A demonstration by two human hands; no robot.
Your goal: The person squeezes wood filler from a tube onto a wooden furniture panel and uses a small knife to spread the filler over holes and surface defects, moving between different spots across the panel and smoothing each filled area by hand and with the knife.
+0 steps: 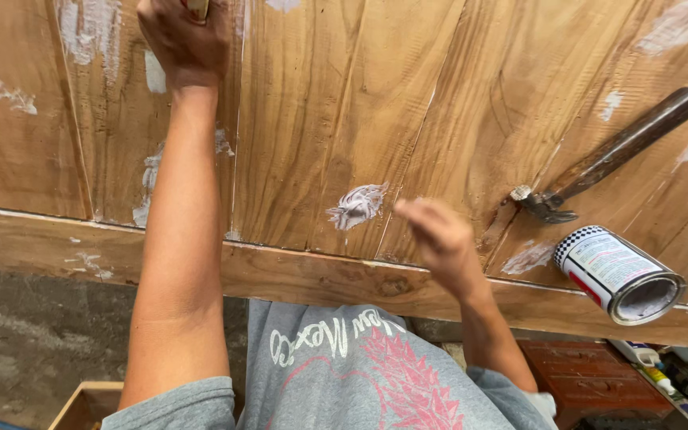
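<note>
Left hand [185, 40] is stretched to the far edge of the wooden panel [344, 119] and is clenched on a pale tool handle [197, 8], of which only the end is seen at the picture's top edge. Right hand [439, 239], blurred, is held loosely curled and holding nothing over the near rail [312, 275]. Whitish filler patches are spread along several board seams, the plainest of them, a fresh smear [357, 205], lying just beside the right hand; other seams toward the right edge are seen mostly bare, so the filling is judged partly done. A dark-handled tool [615, 151] and a tipped open can [619, 275] are left near the right edge, well apart from both hands.
</note>
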